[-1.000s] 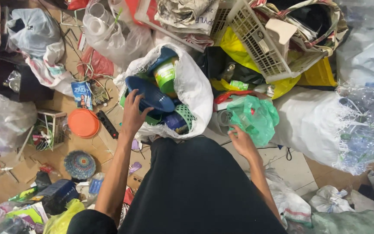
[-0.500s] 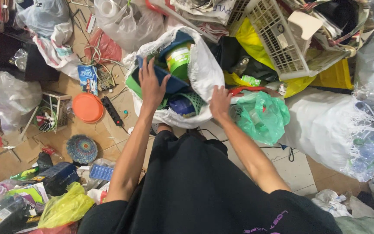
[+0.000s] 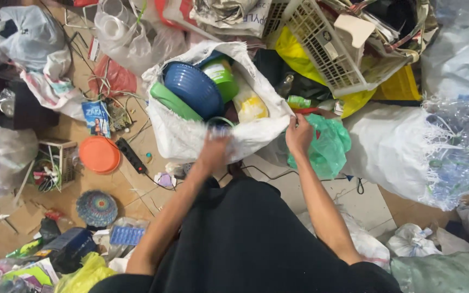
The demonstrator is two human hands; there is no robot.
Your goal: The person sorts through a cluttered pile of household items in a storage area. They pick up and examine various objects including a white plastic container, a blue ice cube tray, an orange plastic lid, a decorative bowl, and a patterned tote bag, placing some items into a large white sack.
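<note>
Two hands gripped the near rim of a white woven plastic sack (image 3: 191,138) standing open on the littered floor: the left hand (image 3: 214,149), blurred, seemed closed on the edge, and the right hand (image 3: 298,133) pinched the rim beside a crumpled green plastic bag (image 3: 329,146). Inside, farther off, sat a blue ribbed plastic bowl (image 3: 194,89), a green plastic lid (image 3: 173,102) and a yellowish bottle (image 3: 249,102). An uneven pull on the overfilled sack could probably tip these out.

Tiled floor (image 3: 305,190) w/ brown patches. Left of the fingers (image 3: 213,149): orange lid (image 3: 99,154), black power strip (image 3: 131,155), woven round mat (image 3: 96,208). Right of them: green plastic bag (image 3: 329,145), big white sack (image 3: 397,152).
</note>
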